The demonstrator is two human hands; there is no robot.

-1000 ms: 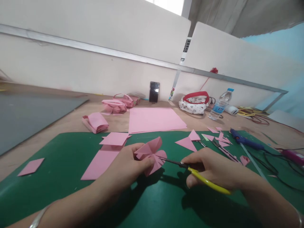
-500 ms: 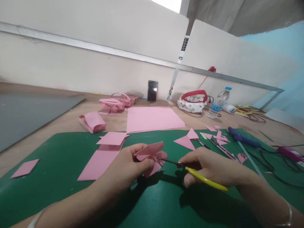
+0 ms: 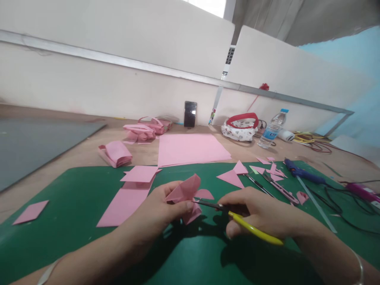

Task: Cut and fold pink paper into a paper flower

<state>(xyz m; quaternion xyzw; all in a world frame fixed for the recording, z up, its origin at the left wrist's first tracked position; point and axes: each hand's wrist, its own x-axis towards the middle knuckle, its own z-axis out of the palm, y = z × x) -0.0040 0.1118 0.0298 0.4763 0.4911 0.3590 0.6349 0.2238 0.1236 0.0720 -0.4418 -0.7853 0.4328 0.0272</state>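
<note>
Between the thumb and fingers of my left hand (image 3: 166,206) is a folded pink paper piece (image 3: 184,189) with several petal-like flaps. My right hand (image 3: 255,209) grips yellow-handled scissors (image 3: 252,229), its fingers wrapped round the handles and partly hiding them. The dark blades point left, and their tips touch the paper close to my left thumb. Both hands are held above a green cutting mat (image 3: 208,261). Left of my left hand, a pink strip (image 3: 124,208) and a pink square (image 3: 140,173) lie on the mat.
Pink offcuts (image 3: 231,178), a utility knife (image 3: 280,187) and a blue glue gun (image 3: 303,172) lie to the right. Behind are pink sheets (image 3: 192,148), folded pink bundles (image 3: 115,153), a phone (image 3: 190,114), a white pouch (image 3: 240,127) and a water bottle (image 3: 271,130).
The pink paper has turned in my left hand, and its right flap now sticks out to the side. The scissors and my right hand have shifted slightly left.
</note>
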